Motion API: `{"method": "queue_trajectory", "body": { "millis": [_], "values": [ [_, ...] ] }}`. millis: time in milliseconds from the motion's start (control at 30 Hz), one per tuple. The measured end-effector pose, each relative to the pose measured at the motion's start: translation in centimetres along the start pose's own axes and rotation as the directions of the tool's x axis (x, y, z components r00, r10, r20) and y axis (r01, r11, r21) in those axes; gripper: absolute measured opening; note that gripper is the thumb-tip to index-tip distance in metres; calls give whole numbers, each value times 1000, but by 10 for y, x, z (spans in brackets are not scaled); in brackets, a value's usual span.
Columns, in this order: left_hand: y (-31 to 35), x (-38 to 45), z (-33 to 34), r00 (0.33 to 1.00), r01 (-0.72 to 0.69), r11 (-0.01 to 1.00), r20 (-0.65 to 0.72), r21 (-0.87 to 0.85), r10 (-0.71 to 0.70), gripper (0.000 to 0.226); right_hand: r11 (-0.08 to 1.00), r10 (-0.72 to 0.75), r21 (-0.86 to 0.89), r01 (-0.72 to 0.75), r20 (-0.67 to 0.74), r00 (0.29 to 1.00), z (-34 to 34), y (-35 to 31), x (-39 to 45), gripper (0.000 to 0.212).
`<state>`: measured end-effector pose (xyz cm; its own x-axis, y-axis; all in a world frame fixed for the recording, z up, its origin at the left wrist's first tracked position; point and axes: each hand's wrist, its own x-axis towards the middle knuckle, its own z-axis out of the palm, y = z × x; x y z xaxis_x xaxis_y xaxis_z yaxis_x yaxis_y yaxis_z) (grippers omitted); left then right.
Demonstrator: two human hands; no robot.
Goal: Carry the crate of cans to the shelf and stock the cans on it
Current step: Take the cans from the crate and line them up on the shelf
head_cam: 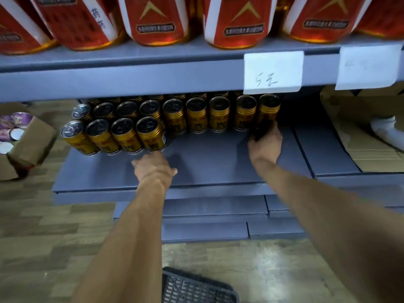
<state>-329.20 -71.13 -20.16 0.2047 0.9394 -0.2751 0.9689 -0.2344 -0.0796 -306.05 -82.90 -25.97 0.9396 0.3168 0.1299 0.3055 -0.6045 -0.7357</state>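
Several gold cans with dark lids stand in rows on the grey lower shelf (207,162). My right hand (265,146) grips the rightmost gold can (268,110) near its base, at the right end of the back row. My left hand (154,166) is just in front of the front-row cans (150,134), its fingers curled downward at the base of the nearest can; a grip on it is not visible. A corner of the dark plastic crate (196,287) shows on the floor at the bottom edge, and its contents are out of sight.
The upper shelf (131,77) overhangs the cans and carries large red bottles (236,20) and white price tags (273,72). A cardboard box (30,145) sits on the floor at left. Flattened cardboard (360,127) lies at right. More grey shelf boards (218,217) lie below.
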Motion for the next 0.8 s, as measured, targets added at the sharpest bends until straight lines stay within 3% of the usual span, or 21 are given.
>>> {"method": "queue_trajectory", "body": {
  "millis": [100,267,667,733,800],
  "values": [
    [0,-3,-2,1000,-1,1000,-10,-8,1,56,994,-37,-106,36,-11,999,8,-4,-22,67],
    [6,-4,-2,1000,-7,1000,-6,13,7,60,968,-110,-229,104,-12,994,4,1,-26,48],
    [-1,-3,-17,999,-26,997,45,76,23,59,976,-89,-204,80,-34,995,5,-17,-27,54],
    [-4,-4,-27,989,-97,991,-102,92,106,47,978,-77,-197,68,-42,996,3,-17,-25,56],
    [-15,-7,-35,905,-205,977,-368,65,214,37,977,-73,-201,65,-33,997,2,-15,-26,57]
  ]
}}
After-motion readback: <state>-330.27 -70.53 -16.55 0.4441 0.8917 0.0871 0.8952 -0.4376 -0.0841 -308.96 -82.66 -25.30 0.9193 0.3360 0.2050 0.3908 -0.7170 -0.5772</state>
